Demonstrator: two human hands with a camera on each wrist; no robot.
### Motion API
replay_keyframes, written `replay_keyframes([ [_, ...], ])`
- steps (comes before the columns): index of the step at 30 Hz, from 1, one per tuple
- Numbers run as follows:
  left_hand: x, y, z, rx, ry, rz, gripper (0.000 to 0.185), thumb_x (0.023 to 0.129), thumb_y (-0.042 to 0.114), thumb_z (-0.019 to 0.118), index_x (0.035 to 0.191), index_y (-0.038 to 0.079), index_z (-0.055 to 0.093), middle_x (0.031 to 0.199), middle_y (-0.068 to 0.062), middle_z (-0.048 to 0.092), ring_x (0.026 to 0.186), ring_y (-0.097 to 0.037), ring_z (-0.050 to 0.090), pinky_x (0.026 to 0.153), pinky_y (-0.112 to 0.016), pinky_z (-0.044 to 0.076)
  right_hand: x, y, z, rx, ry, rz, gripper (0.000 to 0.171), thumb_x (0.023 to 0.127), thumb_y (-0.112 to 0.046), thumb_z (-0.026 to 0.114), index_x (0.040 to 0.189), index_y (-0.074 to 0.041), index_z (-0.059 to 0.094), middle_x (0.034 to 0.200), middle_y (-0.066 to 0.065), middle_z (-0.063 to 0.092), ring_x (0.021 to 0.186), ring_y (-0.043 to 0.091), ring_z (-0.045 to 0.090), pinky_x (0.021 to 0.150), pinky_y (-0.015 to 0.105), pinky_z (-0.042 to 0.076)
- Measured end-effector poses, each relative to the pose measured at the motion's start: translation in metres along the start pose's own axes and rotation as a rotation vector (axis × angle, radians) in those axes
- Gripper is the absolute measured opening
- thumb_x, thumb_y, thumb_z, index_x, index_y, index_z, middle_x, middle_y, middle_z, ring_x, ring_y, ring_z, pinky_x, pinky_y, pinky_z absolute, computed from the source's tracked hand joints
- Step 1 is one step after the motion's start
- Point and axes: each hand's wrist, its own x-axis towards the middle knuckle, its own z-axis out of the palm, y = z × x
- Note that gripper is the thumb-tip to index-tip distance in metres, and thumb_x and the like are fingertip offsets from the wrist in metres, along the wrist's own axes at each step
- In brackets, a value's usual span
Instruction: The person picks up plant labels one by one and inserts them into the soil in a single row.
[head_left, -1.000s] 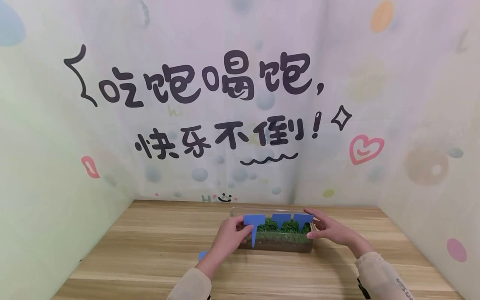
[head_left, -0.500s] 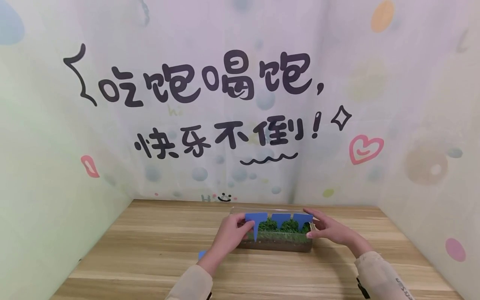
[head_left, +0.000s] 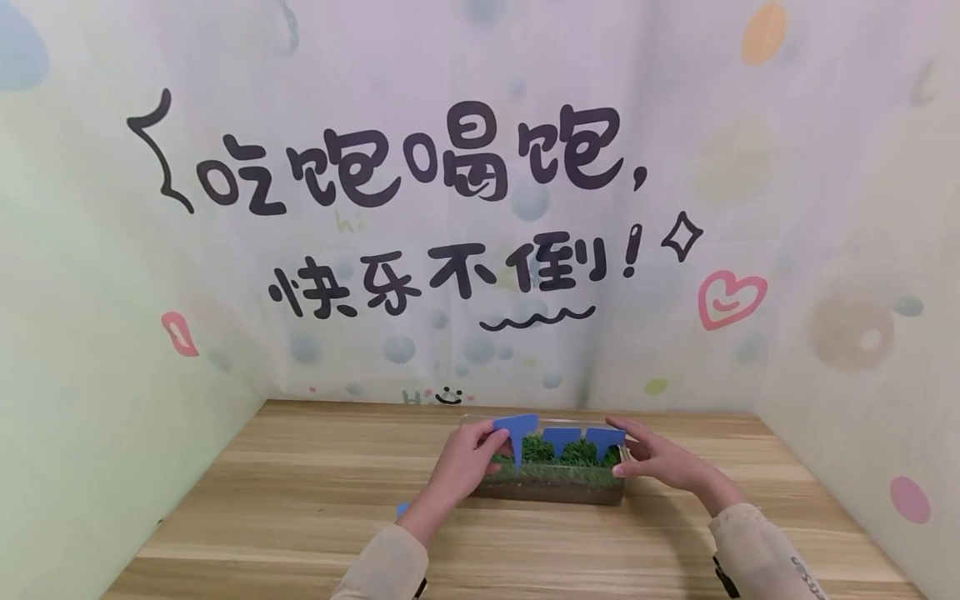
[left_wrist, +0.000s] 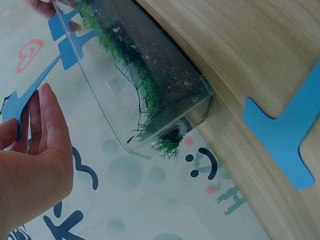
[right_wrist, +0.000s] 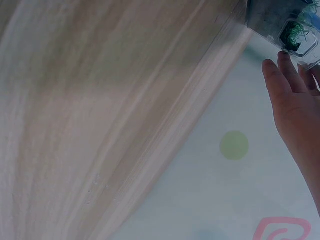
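In the head view my left hand [head_left: 463, 460] pinches a blue T-shaped plant label [head_left: 517, 427] by its wide head between thumb and fingers. The pointed stem hangs down over the grass at the left part of a clear plastic planter box [head_left: 555, 490], which holds dark soil and green grass. Two more blue plant labels [head_left: 562, 439] stand upright in the grass toward the right. My right hand [head_left: 663, 460] grips the box's right end, thumb at the front corner and fingers toward the back. The left wrist view shows the held label [left_wrist: 25, 102] tilted, its tip close to the box's rim.
Another blue T-shaped label [left_wrist: 285, 132] lies on the wooden table [head_left: 300, 500] left of the box, mostly hidden behind my left forearm in the head view. A printed cloth backdrop [head_left: 450, 333] rises behind the table, with pale walls at both sides.
My left hand has raised the label slightly and shifted it a little right, tilting its head so that the right side is higher. The right hand and box have stayed put.
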Motion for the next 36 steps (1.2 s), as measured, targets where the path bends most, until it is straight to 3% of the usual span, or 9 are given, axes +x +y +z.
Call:
replay_keyframes([
  [5,0.003,0.001,0.000,-0.012,0.017,0.009,0.025,0.104,0.020,0.055,0.100,0.002,0.072,0.100,-0.016,0.074,0.096,-0.027,0.072,0.075,-0.034,0.062,0.000,0.000,0.000,-0.003,-0.001,-0.002,0.087,0.095,-0.024,0.069,0.159,-0.003,0.015,0.162,0.033,0.005,0.145,0.059,0.016,0.115,0.064,0.025],
  [13,0.006,0.004,-0.001,-0.054,0.045,0.007,0.025,0.102,0.018,0.057,0.102,0.000,0.074,0.102,-0.021,0.074,0.102,-0.041,0.069,0.078,-0.042,0.062,0.000,0.000,0.000,0.005,0.000,0.000,0.088,0.094,-0.024,0.069,0.159,-0.001,0.014,0.162,0.033,0.005,0.144,0.060,0.015,0.115,0.064,0.024],
  [17,0.009,0.006,-0.003,-0.051,0.064,0.002,0.024,0.102,0.017,0.058,0.105,0.001,0.074,0.100,-0.018,0.075,0.098,-0.036,0.071,0.079,-0.044,0.061,0.000,0.001,0.001,0.006,0.001,-0.004,0.088,0.094,-0.024,0.069,0.159,0.000,0.014,0.162,0.033,0.005,0.144,0.060,0.015,0.115,0.063,0.024],
  [24,0.013,0.008,-0.005,-0.035,0.075,0.020,0.024,0.101,0.018,0.059,0.103,0.000,0.074,0.101,-0.019,0.075,0.096,-0.030,0.073,0.073,-0.030,0.061,0.001,0.002,0.000,0.007,0.002,-0.009,0.088,0.094,-0.023,0.070,0.159,0.000,0.014,0.162,0.034,0.005,0.144,0.060,0.015,0.115,0.064,0.024],
  [29,0.016,0.011,-0.004,-0.007,0.078,0.029,0.023,0.101,0.018,0.059,0.100,0.000,0.074,0.100,-0.018,0.076,0.090,-0.021,0.073,0.075,-0.034,0.062,0.000,0.003,0.000,0.008,0.002,-0.010,0.088,0.094,-0.023,0.069,0.159,-0.001,0.015,0.162,0.034,0.005,0.144,0.060,0.015,0.115,0.065,0.024],
  [36,0.020,0.010,-0.002,0.008,0.062,0.038,0.024,0.103,0.017,0.056,0.106,0.001,0.074,0.103,-0.017,0.075,0.099,-0.030,0.072,0.080,-0.033,0.061,0.000,0.003,0.000,0.009,0.000,-0.004,0.087,0.095,-0.023,0.069,0.159,-0.002,0.015,0.162,0.033,0.005,0.144,0.060,0.015,0.115,0.064,0.024],
])
